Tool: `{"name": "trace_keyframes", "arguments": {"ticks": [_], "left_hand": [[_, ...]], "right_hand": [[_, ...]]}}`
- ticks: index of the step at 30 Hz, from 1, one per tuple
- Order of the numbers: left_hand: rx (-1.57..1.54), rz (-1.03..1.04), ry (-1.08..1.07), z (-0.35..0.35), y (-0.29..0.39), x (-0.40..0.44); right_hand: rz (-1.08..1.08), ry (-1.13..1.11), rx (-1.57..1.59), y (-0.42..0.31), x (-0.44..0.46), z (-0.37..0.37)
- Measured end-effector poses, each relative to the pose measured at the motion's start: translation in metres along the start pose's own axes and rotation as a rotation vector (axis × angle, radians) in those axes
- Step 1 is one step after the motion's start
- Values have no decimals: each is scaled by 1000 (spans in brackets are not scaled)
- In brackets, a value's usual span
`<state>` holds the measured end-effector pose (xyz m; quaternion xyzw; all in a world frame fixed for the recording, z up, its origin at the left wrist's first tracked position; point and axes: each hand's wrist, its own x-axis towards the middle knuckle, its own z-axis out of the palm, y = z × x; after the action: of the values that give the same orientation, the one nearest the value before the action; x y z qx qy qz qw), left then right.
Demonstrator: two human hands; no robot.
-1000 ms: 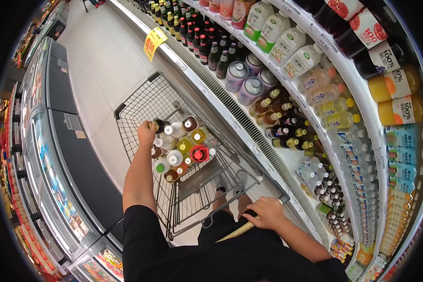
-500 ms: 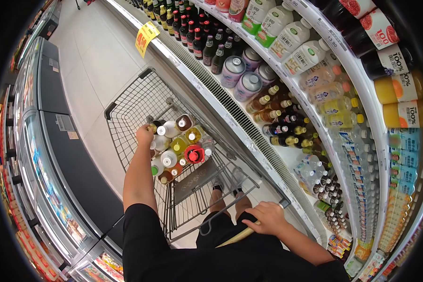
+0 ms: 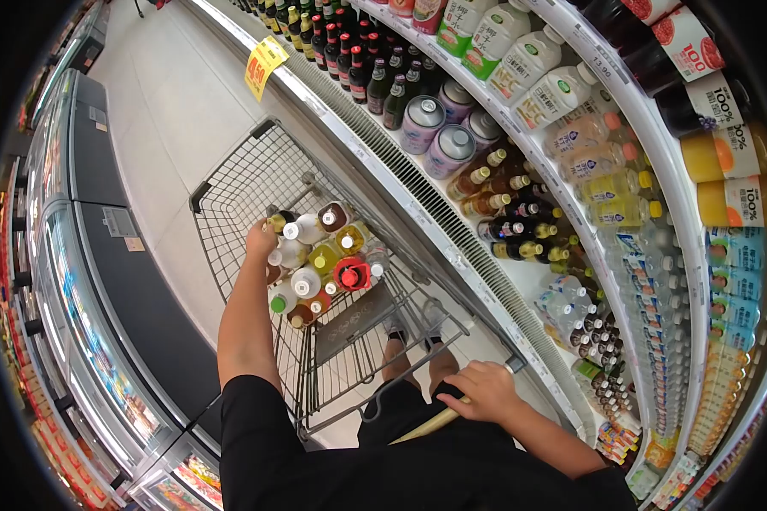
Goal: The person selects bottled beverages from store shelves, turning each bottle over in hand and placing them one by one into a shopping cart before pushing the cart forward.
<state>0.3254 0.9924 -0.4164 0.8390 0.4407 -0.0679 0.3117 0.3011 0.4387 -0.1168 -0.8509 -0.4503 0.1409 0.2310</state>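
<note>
My left hand (image 3: 262,241) reaches into a wire shopping cart (image 3: 230,187), its fingers closed around the gold-coloured neck of a dark bottle (image 3: 285,219). That bottle stands at the far left of a cluster of several bottles in the cart. Beside it are white-capped bottles, a yellow oil-like bottle (image 3: 323,257), a bottle with a red cap and handle (image 3: 351,273) and a green-capped bottle (image 3: 279,303). My right hand (image 3: 484,392) is wrapped over the cart's handle (image 3: 430,423), near its right end.
Along the right run shelves (image 3: 477,255) of beer bottles, purple cans (image 3: 423,112), juices and water. A yellow price tag (image 3: 265,66) juts from the shelf edge. Glass-fronted freezer cabinets (image 3: 102,324) line the left. Pale floor tiles (image 3: 149,111) lie between.
My left forearm has shifted slightly left, with the hand still at the bottle's neck. My right hand remains on the cart handle. The camera view has moved a little.
</note>
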Motion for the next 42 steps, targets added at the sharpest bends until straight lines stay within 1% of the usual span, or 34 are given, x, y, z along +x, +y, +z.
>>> {"name": "trace_keyframes", "arguments": {"ticks": [4,6,7,9,11,13,14,16,17,18,19,20,21,23,24,26,28,30,32,33,34,35,36,38,39,41,42], "left_hand": [[-16,11,72,-21,2,-18],[-39,-15,189,-32,10,-39],[-42,-6,188,-37,15,-51],[-51,253,361,-47,25,-84],[-68,403,430,-58,50,-129],[-121,467,375,-72,86,-182],[-161,515,335,-70,99,-206],[-271,561,266,-47,101,-242],[-222,668,255,-45,116,-269],[-225,719,234,-37,126,-296],[-227,733,168,-32,136,-322],[-227,745,102,-28,147,-347],[-181,793,66,-29,161,-369],[-172,813,35,-20,174,-406],[-190,803,12,-19,181,-424],[-200,790,-13,-20,190,-452],[-171,741,-12,-20,198,-469],[-174,719,17,-18,207,-480],[-174,697,49,-19,215,-489],[-168,693,58,-22,220,-493],[-161,686,67,-25,223,-497],[-147,682,74,-27,225,-500],[-135,700,77,-29,226,-504],[-134,719,96,-29,224,-510],[-124,717,98,-30,224,-513],[-121,709,97,-30,225,-518],[-119,707,102,-29,224,-521]], "right_hand": [[-21,15,17,3,-3,4],[-10,-23,31,4,-5,3],[-7,-17,25,3,-5,1],[-2,-32,45,1,-5,-2],[-40,-16,55,5,-9,4],[-88,14,55,7,-10,3],[-74,21,45,8,-11,3],[-92,5,69,9,-14,3],[-83,14,64,9,-15,4],[-92,49,120,10,-16,6],[-103,83,176,11,-16,5],[-77,71,251,8,-14,-4],[-74,77,250,11,-14,-6],[-8,336,596,17,-12,-10],[98,361,671,24,-17,-20],[184,593,503,52,-14,-43],[392,725,435,101,-10,-53],[670,656,412,166,-7,-48],[759,476,152,243,-13,-20],[755,478,164,274,-15,-4],[807,386,66,302,-15,13],[854,290,-32,317,-12,21],[848,288,-16,322,-5,22],[968,237,-52,333,4,24],[965,235,-42,339,7,26],[981,136,-31,352,9,32],[951,142,-37,358,8,37]]}}
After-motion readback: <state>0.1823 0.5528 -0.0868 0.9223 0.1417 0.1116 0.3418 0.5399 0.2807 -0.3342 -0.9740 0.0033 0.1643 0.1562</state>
